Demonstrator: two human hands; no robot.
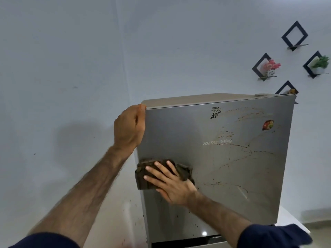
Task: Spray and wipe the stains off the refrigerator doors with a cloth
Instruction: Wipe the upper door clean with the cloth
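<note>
1. The right hand (172,183) lies flat with straight, spread fingers on a dark brown cloth (143,178), pressing it against the upper refrigerator door (179,133) at the door's left edge, in its lower half.
2. The left hand (129,126) is curled round the top left corner of the same door, fingers wrapped over the edge, gripping it; in my judgement it steadies the door against the push of the wiping.
3. The brown stains (238,158) lie to the right of the cloth and mostly above it: thin arcs and spatter across the right half of the door, from near the red sticker (268,124) down past the Voltas Beko logo (217,142).
4. The smears run mainly sideways and slantwise, so the wipe probably has to travel rightward and upward from where the cloth now sits.
5. The right hand is the nearer one to the stains; the left is well apart from them at the far corner.
6. Darker spatter (138,214) also shows on the refrigerator's left side, below the cloth.
7. No spray bottle is in view.
</note>
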